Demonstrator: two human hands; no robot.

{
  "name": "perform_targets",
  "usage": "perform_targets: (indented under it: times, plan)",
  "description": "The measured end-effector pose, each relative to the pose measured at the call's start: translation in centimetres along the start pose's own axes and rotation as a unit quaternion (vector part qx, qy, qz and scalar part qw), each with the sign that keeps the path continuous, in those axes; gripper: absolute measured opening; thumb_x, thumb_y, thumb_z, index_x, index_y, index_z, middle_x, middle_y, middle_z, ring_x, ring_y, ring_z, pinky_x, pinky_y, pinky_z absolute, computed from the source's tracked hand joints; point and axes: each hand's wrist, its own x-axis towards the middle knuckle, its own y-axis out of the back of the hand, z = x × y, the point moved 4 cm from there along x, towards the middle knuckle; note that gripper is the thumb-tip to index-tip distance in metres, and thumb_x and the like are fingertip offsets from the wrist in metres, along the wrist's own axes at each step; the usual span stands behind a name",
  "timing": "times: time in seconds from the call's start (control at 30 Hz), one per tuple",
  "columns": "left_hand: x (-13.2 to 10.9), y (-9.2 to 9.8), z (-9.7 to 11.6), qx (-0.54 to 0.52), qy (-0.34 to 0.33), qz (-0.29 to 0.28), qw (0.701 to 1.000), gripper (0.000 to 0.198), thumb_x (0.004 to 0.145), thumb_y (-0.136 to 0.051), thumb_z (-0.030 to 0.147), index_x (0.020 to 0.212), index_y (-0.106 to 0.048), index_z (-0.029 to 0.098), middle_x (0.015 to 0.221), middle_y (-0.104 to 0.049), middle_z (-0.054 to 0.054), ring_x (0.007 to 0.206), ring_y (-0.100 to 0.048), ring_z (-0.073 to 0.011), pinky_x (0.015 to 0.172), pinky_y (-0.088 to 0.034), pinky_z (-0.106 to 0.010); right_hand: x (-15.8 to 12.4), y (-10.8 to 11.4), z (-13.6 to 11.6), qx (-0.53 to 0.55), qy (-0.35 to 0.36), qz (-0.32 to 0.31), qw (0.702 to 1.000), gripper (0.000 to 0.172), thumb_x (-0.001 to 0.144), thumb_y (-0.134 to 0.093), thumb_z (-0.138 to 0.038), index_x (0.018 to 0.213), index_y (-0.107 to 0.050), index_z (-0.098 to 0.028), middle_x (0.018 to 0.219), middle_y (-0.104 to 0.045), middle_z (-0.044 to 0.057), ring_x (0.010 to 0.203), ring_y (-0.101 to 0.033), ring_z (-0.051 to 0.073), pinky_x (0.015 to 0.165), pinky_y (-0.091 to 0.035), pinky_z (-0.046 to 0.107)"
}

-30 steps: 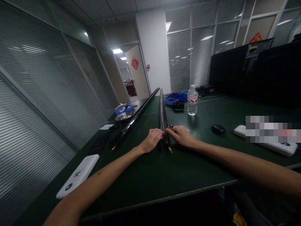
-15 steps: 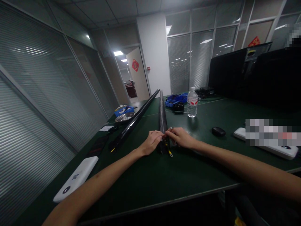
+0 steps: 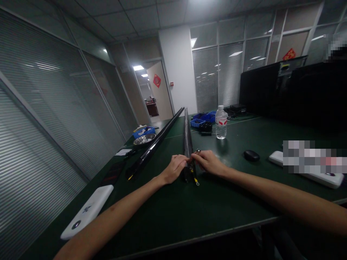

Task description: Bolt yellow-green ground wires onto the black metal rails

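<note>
Black rail [image 3: 186, 139]: second rail [image 3: 157, 142] left, bottle [image 3: 221, 122] right.

Dark green table top [image 3: 173, 216]: plain, with thin pale seam lines further back. Long glossy black rail [image 3: 186, 133] down the middle; second long black rail [image 3: 159, 139] to its left, same finish, with a yellow bit at its near tip. Short wire [image 3: 194, 176] at the middle rail's near end: yellow, maybe dark-banded, too small to be sure. Clear plastic bottle [image 3: 221, 123]: red-and-white label, white cap. Small plastic bins [image 3: 202, 119]: blue. Flat rounded slab [image 3: 88, 211]: white with dark logo marks. Oval case [image 3: 251, 155]: black. Round metal bowl [image 3: 144, 139]: silver.
</note>
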Motion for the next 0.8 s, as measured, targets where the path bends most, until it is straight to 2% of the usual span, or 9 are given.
perform_targets:
  times: [0.23, 0.43, 0.63, 0.8]
  plan:
    - [-0.1, 0.1, 0.4, -0.006, 0.000, -0.015, 1.000, 0.041, 0.109, -0.024, 0.032, 0.123, -0.060, 0.019, 0.125, -0.066, -0.008, 0.123, -0.054, -0.0232, 0.112, -0.032, -0.041, -0.2, -0.2, -0.8, -0.027, 0.035, 0.013, 0.999, 0.057, 0.103, -0.043, -0.056, 0.063, -0.059, -0.018, 0.057, -0.059, 0.001, 0.058, -0.057, 0.015, 0.060, -0.044, 0.027]
    - [0.0, 0.2, 0.9, 0.003, 0.007, -0.024, 1.000, 0.041, 0.109, -0.024, 0.031, 0.121, -0.061, 0.020, 0.122, -0.067, -0.008, 0.122, -0.054, -0.0231, 0.112, -0.033, -0.041, -0.1, -0.5, -0.2, -0.019, 0.027, 0.017, 0.999, 0.052, 0.103, -0.046, -0.052, 0.064, -0.059, -0.019, 0.059, -0.061, 0.002, 0.059, -0.060, 0.016, 0.061, -0.048, 0.028]
    - [-0.1, 0.0, 0.8, 0.012, -0.011, -0.021, 1.000, 0.041, 0.109, -0.022, 0.031, 0.116, -0.061, 0.019, 0.119, -0.067, -0.008, 0.121, -0.055, -0.0232, 0.110, -0.033, -0.042, -0.1, -0.6, 0.3, 0.015, -0.019, -0.037, 0.999, 0.042, 0.103, -0.045, -0.046, 0.077, -0.062, -0.017, 0.055, -0.059, -0.002, 0.041, -0.055, 0.013, 0.040, -0.043, 0.023]
    - [-0.2, 0.0, 0.8, 0.011, -0.010, -0.027, 1.000, 0.039, 0.109, -0.023, 0.030, 0.117, -0.060, 0.019, 0.121, -0.067, -0.008, 0.124, -0.054, -0.0224, 0.111, -0.031, -0.041, -0.2, -0.6, -0.2, 0.028, -0.042, -0.061, 0.997, 0.034, 0.103, -0.046, -0.042, 0.090, -0.063, -0.016, 0.059, -0.060, -0.003, 0.041, -0.058, 0.012, 0.037, -0.045, 0.020]
